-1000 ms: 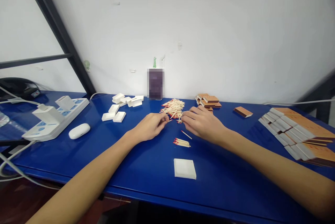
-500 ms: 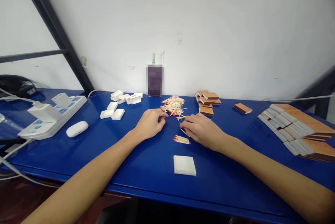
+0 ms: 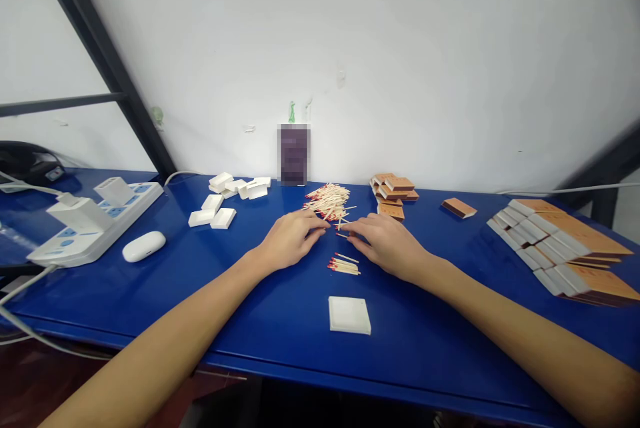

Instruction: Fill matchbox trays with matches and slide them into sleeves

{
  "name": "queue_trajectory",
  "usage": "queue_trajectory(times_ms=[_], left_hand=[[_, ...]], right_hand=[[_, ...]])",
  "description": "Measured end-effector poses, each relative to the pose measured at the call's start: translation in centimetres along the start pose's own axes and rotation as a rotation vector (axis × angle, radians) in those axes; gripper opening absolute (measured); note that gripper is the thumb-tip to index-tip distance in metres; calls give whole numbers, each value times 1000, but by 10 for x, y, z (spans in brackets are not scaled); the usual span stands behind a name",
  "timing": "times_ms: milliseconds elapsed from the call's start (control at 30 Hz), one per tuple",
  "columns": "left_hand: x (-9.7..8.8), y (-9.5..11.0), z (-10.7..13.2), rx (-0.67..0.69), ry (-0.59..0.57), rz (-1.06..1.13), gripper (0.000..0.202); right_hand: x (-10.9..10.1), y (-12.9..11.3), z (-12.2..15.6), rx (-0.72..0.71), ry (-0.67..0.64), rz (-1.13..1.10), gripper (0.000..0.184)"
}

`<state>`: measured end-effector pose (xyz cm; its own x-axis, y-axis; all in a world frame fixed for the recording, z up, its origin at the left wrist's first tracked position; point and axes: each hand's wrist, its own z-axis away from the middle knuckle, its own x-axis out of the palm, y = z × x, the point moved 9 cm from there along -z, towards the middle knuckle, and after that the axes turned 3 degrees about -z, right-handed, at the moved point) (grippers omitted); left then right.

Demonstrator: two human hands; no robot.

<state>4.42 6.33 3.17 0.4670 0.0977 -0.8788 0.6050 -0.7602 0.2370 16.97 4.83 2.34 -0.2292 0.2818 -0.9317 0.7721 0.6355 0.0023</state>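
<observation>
My left hand (image 3: 290, 239) rests at the near left edge of a loose pile of red-tipped matches (image 3: 327, 200), its index finger and thumb slightly apart and nothing visible between them. Facing it, my right hand (image 3: 389, 245) has a single match (image 3: 343, 235) at its fingertips, red head pointing left. A small row of matches (image 3: 344, 265) lies just in front of the hands, heads to the left. Nearer the desk's front edge is a flat white square case (image 3: 349, 315).
White matchbox trays (image 3: 223, 218) lie left of the pile. Orange matchbox sleeves (image 3: 395, 191) are stacked right of it, with one matchbox (image 3: 459, 207) apart. Stacked matchboxes (image 3: 565, 248) stand far right. A power strip (image 3: 95, 231) and white earbud case (image 3: 144, 247) are left.
The match that was under my right fingers now lies at the top of the small row. My right hand has shifted toward the pile with another match; my left hand has moved slightly right.
</observation>
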Motion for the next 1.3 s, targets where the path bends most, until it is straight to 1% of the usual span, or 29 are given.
queue_trajectory(times_ms=[100, 200, 267, 333, 433, 533, 667, 800, 1000, 1100, 1167, 1300], left_hand=[[7, 2, -1, -6, -50, 84, 29], [9, 4, -1, -6, -64, 149, 33], [8, 4, -1, 0, -53, 123, 29], [5, 2, 0, -8, -46, 48, 24], [2, -5, 0, -62, -87, -40, 20], [2, -12, 1, -113, -157, 10, 19], [3, -13, 3, -114, -204, 53, 18], [8, -7, 1, -90, -206, 22, 19], [19, 12, -8, 15, -172, 24, 21], [17, 9, -7, -26, -153, 29, 25], [13, 3, -4, -65, -132, 4, 27], [8, -3, -1, -102, -122, -65, 17]], right_hand=[[0, 4, -4, 9, -26, 8, 25], [2, 10, -9, 34, -47, 48, 25], [5, 15, -12, 54, -69, 63, 24], [8, 17, -15, 65, -85, 57, 23], [8, 18, -16, 72, -92, 44, 22], [6, 17, -14, 79, -93, 44, 22], [5, 20, -12, 107, -91, 12, 21], [7, 24, -13, 141, -78, -56, 18], [8, 17, -12, 130, -74, -95, 15], [4, 14, -7, 117, -49, -101, 16], [1, 10, -4, 101, -39, -77, 22], [-3, 5, 3, 73, -37, -45, 30]])
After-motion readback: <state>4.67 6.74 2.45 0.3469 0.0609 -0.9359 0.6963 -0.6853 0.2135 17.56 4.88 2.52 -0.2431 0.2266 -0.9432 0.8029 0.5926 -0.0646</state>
